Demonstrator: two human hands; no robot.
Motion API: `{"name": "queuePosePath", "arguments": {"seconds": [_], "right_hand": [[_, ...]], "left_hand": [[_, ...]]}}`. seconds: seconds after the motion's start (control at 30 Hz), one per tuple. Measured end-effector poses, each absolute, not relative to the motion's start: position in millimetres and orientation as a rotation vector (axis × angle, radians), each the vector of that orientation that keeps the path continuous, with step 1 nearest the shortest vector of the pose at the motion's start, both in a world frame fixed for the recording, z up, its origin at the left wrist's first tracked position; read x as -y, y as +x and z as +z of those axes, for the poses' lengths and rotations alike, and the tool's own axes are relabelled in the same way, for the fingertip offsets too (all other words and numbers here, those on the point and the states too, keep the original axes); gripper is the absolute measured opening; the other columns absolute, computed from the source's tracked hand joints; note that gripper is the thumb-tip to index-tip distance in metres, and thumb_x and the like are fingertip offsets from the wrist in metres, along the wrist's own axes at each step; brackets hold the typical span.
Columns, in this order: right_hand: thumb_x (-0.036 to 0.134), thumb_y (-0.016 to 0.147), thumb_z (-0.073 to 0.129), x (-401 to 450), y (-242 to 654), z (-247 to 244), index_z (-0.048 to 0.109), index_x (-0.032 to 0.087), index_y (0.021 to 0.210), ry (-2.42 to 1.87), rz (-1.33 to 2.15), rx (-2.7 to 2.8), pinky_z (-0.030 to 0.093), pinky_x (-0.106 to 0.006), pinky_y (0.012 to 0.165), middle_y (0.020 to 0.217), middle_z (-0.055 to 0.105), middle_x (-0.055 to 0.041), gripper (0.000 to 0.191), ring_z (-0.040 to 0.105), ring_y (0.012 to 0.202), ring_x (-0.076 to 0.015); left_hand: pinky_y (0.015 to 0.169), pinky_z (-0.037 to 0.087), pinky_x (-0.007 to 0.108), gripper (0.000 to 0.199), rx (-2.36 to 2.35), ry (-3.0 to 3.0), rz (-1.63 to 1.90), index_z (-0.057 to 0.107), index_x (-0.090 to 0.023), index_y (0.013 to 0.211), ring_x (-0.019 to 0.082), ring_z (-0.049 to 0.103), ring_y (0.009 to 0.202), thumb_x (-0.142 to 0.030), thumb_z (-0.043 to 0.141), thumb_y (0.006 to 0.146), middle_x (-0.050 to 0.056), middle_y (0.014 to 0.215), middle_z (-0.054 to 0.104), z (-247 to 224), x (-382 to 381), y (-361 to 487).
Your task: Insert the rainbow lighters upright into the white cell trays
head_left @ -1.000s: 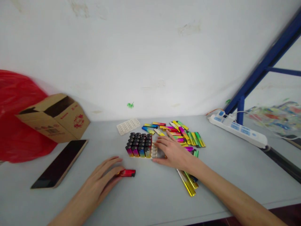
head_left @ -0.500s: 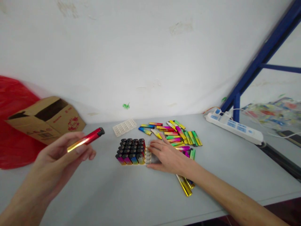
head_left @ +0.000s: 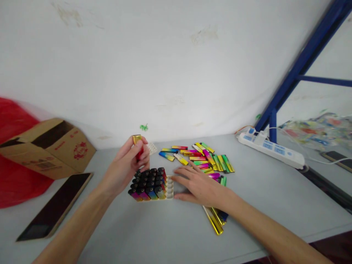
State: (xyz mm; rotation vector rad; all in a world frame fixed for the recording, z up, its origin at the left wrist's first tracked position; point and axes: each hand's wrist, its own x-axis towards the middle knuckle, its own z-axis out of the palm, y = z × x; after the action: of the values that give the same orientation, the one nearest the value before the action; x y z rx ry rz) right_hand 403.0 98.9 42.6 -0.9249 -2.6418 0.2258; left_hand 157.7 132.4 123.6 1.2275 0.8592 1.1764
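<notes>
My left hand (head_left: pixel 129 157) is closed around a red and gold lighter (head_left: pixel 136 139), its gold end pointing up, just above the back left of a block of lighters. Those lighters (head_left: pixel 150 181) stand upright in rows, black tops up, in a white tray (head_left: pixel 169 189) whose right-hand column of pockets shows bare. Beside the tray's right edge my right hand (head_left: pixel 196 185) rests with fingers spread, holding nothing. Behind and right of it lies a loose pile of shiny coloured lighters (head_left: pixel 209 157); some gold ones (head_left: pixel 214 220) stick out under my right forearm.
A second white tray (head_left: pixel 152 148) lies near the wall, partly behind my left hand. At left are a cardboard box (head_left: pixel 63 150), a red bag (head_left: pixel 16 190) and a dark flat tablet-like device (head_left: pixel 55 209). A white power strip (head_left: pixel 272 148) with cables lies at right.
My left hand has moved right to above the standing lighters and turned its lighter from slanted to gold end up. The dark flat device has come into view. My right hand stays beside the tray.
</notes>
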Motion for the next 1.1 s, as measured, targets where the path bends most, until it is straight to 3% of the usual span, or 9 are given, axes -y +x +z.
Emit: {"name": "queuePosePath", "arguments": {"seconds": [0.1, 0.2, 0.4, 0.53, 0.63, 0.7, 0.83, 0.9, 1.1], "right_hand": [[0.051, 0.104, 0.053, -100, 406, 45, 0.057, 0.020, 0.140, -0.942, 0.230, 2.631, 0.028, -0.060, 0.126, 0.141, 0.060, -0.0146, 0.047, 0.053, 0.138, -0.0285], [0.048, 0.105, 0.052, -101, 408, 46, 0.058, 0.020, 0.138, -0.944, 0.242, 2.622, 0.030, -0.060, 0.124, 0.139, 0.061, -0.0146, 0.044, 0.055, 0.136, -0.0284], [0.044, 0.105, 0.053, -101, 407, 47, 0.059, 0.020, 0.137, -0.954, 0.266, 2.612, 0.034, -0.057, 0.122, 0.135, 0.063, -0.0136, 0.040, 0.058, 0.130, -0.0279], [0.042, 0.106, 0.053, -101, 407, 47, 0.060, 0.019, 0.137, -0.953, 0.263, 2.606, 0.036, -0.057, 0.121, 0.134, 0.063, -0.0140, 0.039, 0.059, 0.128, -0.0276], [0.042, 0.106, 0.053, -101, 407, 45, 0.060, 0.019, 0.136, -0.961, 0.265, 2.604, 0.035, -0.056, 0.122, 0.135, 0.063, -0.0143, 0.038, 0.059, 0.130, -0.0278], [0.042, 0.106, 0.053, -102, 407, 43, 0.060, 0.019, 0.135, -0.969, 0.259, 2.610, 0.036, -0.056, 0.121, 0.135, 0.063, -0.0138, 0.038, 0.058, 0.130, -0.0278], [0.040, 0.106, 0.054, -102, 408, 41, 0.063, 0.019, 0.132, -0.972, 0.239, 2.622, 0.037, -0.057, 0.120, 0.135, 0.062, -0.0135, 0.035, 0.058, 0.130, -0.0283], [0.038, 0.106, 0.054, -102, 409, 42, 0.064, 0.018, 0.130, -0.967, 0.234, 2.615, 0.038, -0.056, 0.120, 0.135, 0.061, -0.0140, 0.033, 0.056, 0.131, -0.0287], [0.035, 0.105, 0.056, -102, 409, 41, 0.066, 0.017, 0.125, -0.946, 0.237, 2.597, 0.041, -0.055, 0.118, 0.136, 0.060, -0.0161, 0.029, 0.054, 0.133, -0.0293]], "left_hand": [[0.042, 0.021, 0.018, 0.043, -1.040, 1.366, 1.148, 0.050, -0.020, 0.073, 0.007, 0.026, 0.047, -0.055, 0.066, 0.092, -0.008, 0.057, 0.030, 113, -131, 156], [0.044, 0.021, 0.023, 0.053, -1.244, 1.641, 1.154, 0.037, -0.021, 0.058, 0.009, 0.025, 0.048, -0.055, 0.060, 0.092, -0.006, 0.053, 0.028, 106, -129, 153], [0.048, 0.023, 0.027, 0.048, -1.451, 1.933, 1.079, 0.039, -0.021, 0.056, 0.011, 0.031, 0.051, -0.050, 0.055, 0.091, -0.004, 0.053, 0.033, 101, -124, 146], [0.046, 0.023, 0.025, 0.044, -1.240, 1.704, 1.065, 0.049, -0.021, 0.069, 0.011, 0.028, 0.050, -0.054, 0.046, 0.096, -0.005, 0.059, 0.034, 100, -127, 141], [0.045, 0.025, 0.023, 0.044, -1.126, 1.576, 1.050, 0.064, -0.018, 0.098, 0.011, 0.029, 0.047, -0.055, 0.041, 0.099, -0.006, 0.059, 0.038, 102, -129, 138], [0.045, 0.027, 0.022, 0.046, -1.151, 1.588, 1.054, 0.067, -0.017, 0.114, 0.011, 0.035, 0.048, -0.055, 0.049, 0.097, -0.007, 0.058, 0.040, 105, -128, 139], [0.044, 0.030, 0.021, 0.053, -1.207, 1.556, 1.126, 0.066, -0.017, 0.127, 0.008, 0.040, 0.049, -0.051, 0.071, 0.087, -0.003, 0.067, 0.058, 109, -123, 145], [0.042, 0.030, 0.020, 0.052, -1.212, 1.523, 1.129, 0.067, -0.019, 0.123, 0.007, 0.039, 0.046, -0.048, 0.079, 0.081, -0.002, 0.070, 0.063, 109, -121, 147], [0.040, 0.026, 0.020, 0.032, -1.340, 1.540, 1.119, 0.072, -0.017, 0.082, 0.007, 0.038, 0.044, -0.046, 0.083, 0.075, -0.004, 0.058, 0.057, 107, -117, 151]]}}
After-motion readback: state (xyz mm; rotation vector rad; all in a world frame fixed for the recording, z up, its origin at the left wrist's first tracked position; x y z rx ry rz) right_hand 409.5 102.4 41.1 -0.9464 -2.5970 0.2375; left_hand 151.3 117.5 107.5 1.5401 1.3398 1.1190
